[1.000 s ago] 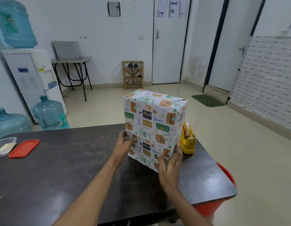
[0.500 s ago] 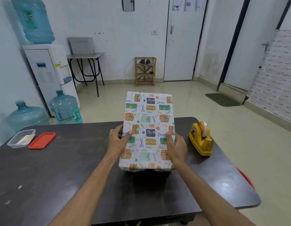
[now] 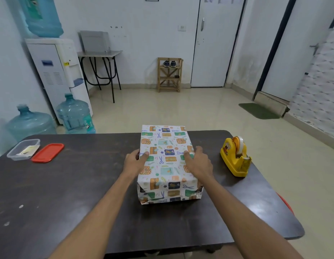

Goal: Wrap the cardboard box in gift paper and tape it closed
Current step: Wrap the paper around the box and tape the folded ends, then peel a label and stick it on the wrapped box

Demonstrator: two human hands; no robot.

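The box wrapped in patterned gift paper (image 3: 165, 161) lies flat on the dark table (image 3: 68, 193), its long side pointing away from me. My left hand (image 3: 135, 161) grips its left edge with the thumb on top. My right hand (image 3: 197, 162) holds the right edge, fingers spread over the top face. The near end face shows folded paper flaps with small gaps at both corners. A yellow tape dispenser (image 3: 235, 158) stands to the right of the box, apart from it.
A clear plastic container (image 3: 24, 148) and its red lid (image 3: 47, 152) sit at the table's far left. Water jugs (image 3: 74, 114) and a dispenser stand on the floor beyond. A red object (image 3: 285, 202) peeks out under the right table edge.
The box went from standing tilted on end to lying flat on the table. Both hands stayed on its sides and moved down with it.
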